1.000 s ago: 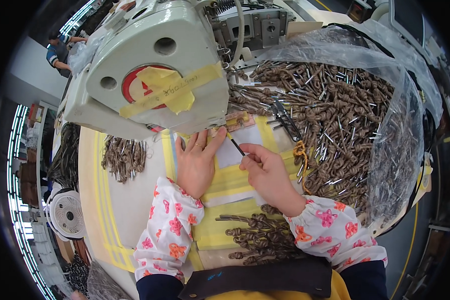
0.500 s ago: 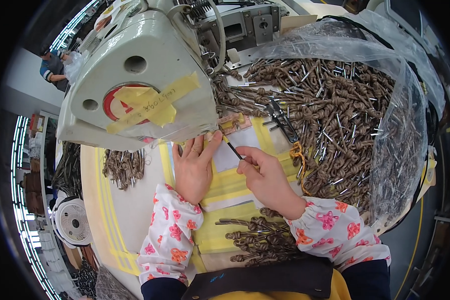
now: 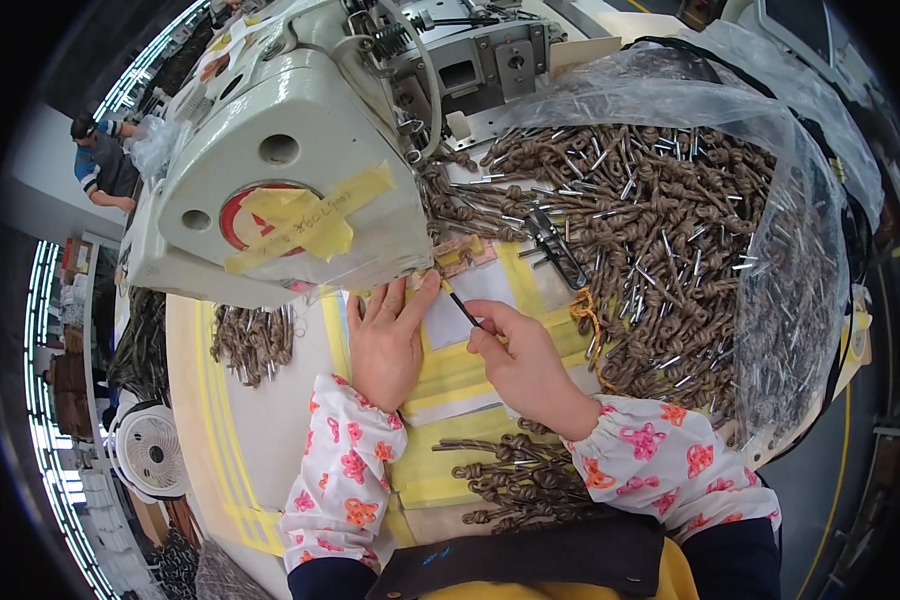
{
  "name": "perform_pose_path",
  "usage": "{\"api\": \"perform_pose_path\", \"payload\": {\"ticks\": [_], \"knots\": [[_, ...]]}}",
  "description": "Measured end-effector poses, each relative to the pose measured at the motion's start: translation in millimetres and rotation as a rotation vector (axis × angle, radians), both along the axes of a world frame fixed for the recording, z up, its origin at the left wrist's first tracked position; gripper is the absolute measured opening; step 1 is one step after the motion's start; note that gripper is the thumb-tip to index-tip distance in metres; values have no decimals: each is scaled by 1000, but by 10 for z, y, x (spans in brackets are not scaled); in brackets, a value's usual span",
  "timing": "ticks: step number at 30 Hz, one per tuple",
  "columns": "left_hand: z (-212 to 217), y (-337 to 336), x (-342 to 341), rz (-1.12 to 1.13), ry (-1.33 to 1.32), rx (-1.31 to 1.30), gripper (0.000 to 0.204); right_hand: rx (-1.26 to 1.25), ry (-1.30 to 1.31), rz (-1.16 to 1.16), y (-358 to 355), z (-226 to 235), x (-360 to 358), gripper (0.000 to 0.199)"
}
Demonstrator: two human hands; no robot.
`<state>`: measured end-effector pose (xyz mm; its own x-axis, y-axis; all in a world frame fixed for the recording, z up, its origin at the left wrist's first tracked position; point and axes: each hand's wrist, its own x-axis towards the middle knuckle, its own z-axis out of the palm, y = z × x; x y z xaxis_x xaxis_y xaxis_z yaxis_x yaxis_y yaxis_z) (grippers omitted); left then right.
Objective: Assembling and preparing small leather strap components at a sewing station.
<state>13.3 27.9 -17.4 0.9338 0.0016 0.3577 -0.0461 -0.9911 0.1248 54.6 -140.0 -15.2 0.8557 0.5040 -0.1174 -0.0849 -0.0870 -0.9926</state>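
Beneath the white sewing machine head [image 3: 280, 170], the right hand [image 3: 525, 360] pinches a thin dark tool [image 3: 462, 305] slanting up-left toward the flat, empty left hand's [image 3: 385, 340] fingertips.

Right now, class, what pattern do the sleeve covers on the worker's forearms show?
White sleeve covers printed with pink and orange flowers; clearest in the head view.

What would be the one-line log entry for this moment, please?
left hand: flat on table by sewing machine | right hand: holds thin dark tool | brown knotted cords: heap in plastic bag, right
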Motion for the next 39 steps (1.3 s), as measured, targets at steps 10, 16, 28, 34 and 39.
{"api": "perform_pose_path", "payload": {"ticks": [10,16,28,34,39], "knots": [[8,29,-6,14,-35,12,48,-19,12,91,-19,39,80,31],[-57,0,-43,17,-3,27,51,20,-79,76,-27,-110,74,29],[-23,56,-114,19,-243,-41,30,-26,-202,210,-46,-202,-62,29],[-134,107,-15,112,-236,65,25,-89,-233,366,-151,-42,-121,25],[133,33,-268,76,344,-1149,22,50,-694,-57,-86,5,26,13]]}}
